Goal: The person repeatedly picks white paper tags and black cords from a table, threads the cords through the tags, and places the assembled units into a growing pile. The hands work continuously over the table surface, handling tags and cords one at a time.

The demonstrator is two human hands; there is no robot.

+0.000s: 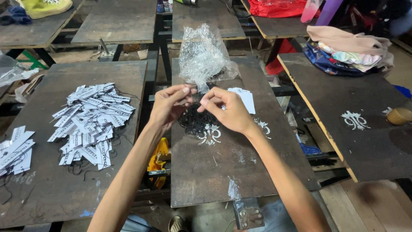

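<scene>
My left hand (168, 105) and my right hand (225, 109) are raised together over the middle dark board (223, 172), fingertips pinched close to each other. They pinch the lower edge of a crumpled clear plastic bag (202, 53) that stands up behind them. Under my hands lies a tangle of thin black strings (195, 122) on the board. A few white paper tags (245, 98) lie just right of my right hand. Whether a string is between my fingers is too small to tell.
A large pile of white printed tags with black strings (91, 122) covers the left board, with a smaller stack (15, 150) at the far left edge. Folded clothes (349, 49) lie at the back right. A yellow object (158, 160) sits in the gap between boards.
</scene>
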